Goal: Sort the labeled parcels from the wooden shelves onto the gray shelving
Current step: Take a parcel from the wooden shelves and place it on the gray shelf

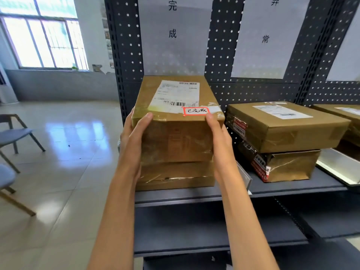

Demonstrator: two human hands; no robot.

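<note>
Up close, head view: brown parcel (176, 121) held between left hand (134, 137) and right hand (219, 137), fingers curled onto its top front edge, palms pressed to its sides. Resting on a flatter parcel (176, 176) directly beneath the grip, on the gray shelf (292, 188). Red-bordered handwritten label (195, 111) just beside the right fingertips. Further right of the grip, two stacked parcels (282, 141). Behind, a paper sign (173, 36); possibly a metal tray (339, 168) at far right.
</note>
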